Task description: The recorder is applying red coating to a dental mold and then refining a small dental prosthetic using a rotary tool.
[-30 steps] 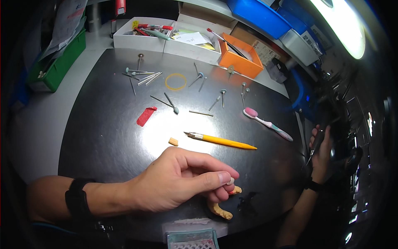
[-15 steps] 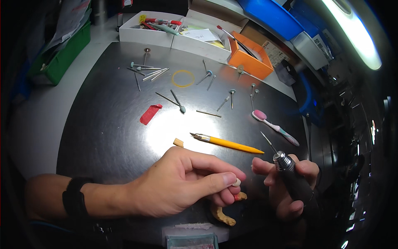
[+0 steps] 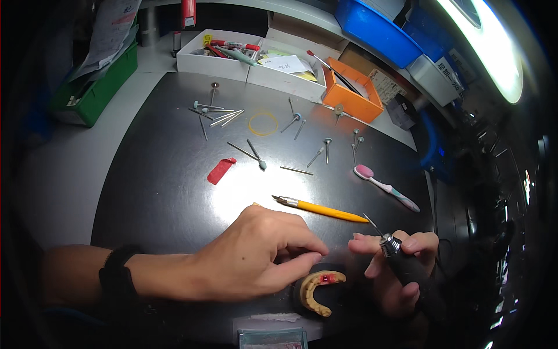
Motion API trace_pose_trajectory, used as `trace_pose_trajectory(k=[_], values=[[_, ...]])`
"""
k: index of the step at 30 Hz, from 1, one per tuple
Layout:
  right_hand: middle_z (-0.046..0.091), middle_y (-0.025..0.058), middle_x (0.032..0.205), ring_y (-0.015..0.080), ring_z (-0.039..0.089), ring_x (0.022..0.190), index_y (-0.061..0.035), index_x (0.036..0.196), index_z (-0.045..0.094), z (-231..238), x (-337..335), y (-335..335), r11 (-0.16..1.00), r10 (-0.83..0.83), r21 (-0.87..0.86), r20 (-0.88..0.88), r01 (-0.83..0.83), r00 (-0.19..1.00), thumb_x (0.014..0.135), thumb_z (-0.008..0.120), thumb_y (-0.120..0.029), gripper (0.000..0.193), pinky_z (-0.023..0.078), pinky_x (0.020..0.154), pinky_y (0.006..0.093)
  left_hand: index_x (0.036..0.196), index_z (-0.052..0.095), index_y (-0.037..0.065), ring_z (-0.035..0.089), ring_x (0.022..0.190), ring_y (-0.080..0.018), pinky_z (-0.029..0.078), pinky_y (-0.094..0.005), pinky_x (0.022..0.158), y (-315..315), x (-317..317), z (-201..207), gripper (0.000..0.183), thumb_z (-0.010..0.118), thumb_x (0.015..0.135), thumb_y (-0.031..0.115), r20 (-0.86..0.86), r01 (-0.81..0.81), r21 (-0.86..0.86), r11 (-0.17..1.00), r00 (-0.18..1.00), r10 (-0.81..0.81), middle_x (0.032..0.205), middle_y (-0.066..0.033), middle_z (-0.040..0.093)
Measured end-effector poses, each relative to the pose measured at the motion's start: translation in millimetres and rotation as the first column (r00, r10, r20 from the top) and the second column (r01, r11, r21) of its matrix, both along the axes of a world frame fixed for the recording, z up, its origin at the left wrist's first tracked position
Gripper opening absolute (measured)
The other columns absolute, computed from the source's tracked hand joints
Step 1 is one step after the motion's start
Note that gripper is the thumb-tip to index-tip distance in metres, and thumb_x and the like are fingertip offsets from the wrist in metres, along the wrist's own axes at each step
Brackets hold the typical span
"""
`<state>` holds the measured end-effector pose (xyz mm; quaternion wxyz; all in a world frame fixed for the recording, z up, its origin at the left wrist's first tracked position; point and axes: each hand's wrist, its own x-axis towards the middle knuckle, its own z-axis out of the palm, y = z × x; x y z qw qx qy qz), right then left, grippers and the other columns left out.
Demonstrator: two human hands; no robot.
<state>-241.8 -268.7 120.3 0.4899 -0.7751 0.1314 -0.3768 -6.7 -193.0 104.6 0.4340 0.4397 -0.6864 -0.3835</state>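
Observation:
My left hand [image 3: 267,256] is closed, thumb and forefinger pinched together; whatever sits between the tips is hidden. Just below its fingertips is a tan horseshoe-shaped dental cast [image 3: 310,295], with a red patch [image 3: 329,278] on its upper arm and a dark spot in the red. To the right, my right hand [image 3: 401,262] grips a black rotary handpiece [image 3: 405,267] with a silver collar. A thin bur [image 3: 374,224] points up and left from it. Beyond my left hand lies a yellow-handled craft knife [image 3: 322,210], its blade to the left.
Several rotary burs [image 3: 224,116] are spread over the dark metal work surface [image 3: 168,192]. A red strip [image 3: 221,171], a rubber band [image 3: 263,124] and a pink-white toothbrush [image 3: 386,187] lie among them. White boxes [image 3: 218,67], an orange box [image 3: 354,99] and a green bin [image 3: 99,96] stand around the edges.
My left hand has turned and shifted slightly left, uncovering more of the dental cast. The small whitish piece seen in its pinch is out of sight. My right hand still holds the handpiece.

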Motion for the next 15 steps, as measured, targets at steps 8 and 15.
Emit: trace_pose_trajectory(k=[8,15], values=[[0.053,0.0129,0.106,0.0252,0.061,0.102,-0.0025,0.123,0.043,18,25,-28,0.999,-0.037,0.018,0.079,0.035,0.996,0.093,0.044,-0.068,0.072,0.044,0.099,0.0411,0.115,0.062,0.002,0.057,0.063,-0.0097,0.048,-0.0222,0.058,-11,-28,35,0.031,0.062,0.098,0.028,-0.588,0.258,0.249,0.934,0.806,-0.066,0.083,-0.0036,0.060],[0.059,0.0100,0.087,0.0175,0.063,0.078,0.0017,0.112,0.051,25,27,-37,0.937,0.091,0.321,0.153,-0.136,0.984,0.091,0.061,-0.058,0.064,0.051,0.076,0.0340,0.099,0.054,0.003,0.057,0.058,-0.0097,0.047,-0.0227,0.056,-59,-53,56,0.050,0.038,0.105,0.050,-0.734,0.329,0.231,0.915,0.676,-0.058,0.076,-0.0062,0.062]])
